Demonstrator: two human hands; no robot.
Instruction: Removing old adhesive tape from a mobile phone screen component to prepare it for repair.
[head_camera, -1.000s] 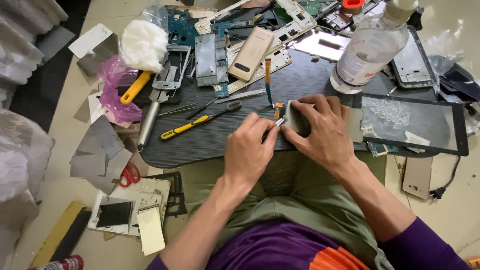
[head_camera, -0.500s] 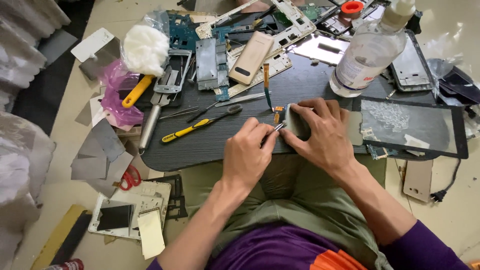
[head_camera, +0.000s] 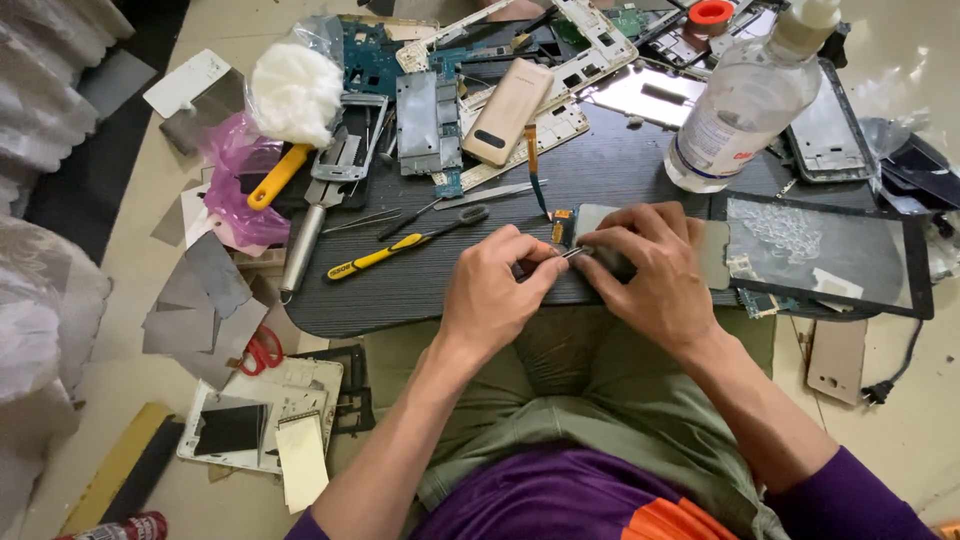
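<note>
Little had shifted as your left hand (head_camera: 497, 292) kept its fingers pinched on a thin metal tool (head_camera: 568, 254), probing the small phone part (head_camera: 603, 238) your right hand (head_camera: 648, 270) pressed flat at the dark board's (head_camera: 420, 290) six o'clock edge, where a slip risked gouging it.

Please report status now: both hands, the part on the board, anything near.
Left hand pinching thin metal tool. Right hand pressing down flat grey part. Yellow-handled screwdriver lying just left, apart from the hands.
</note>
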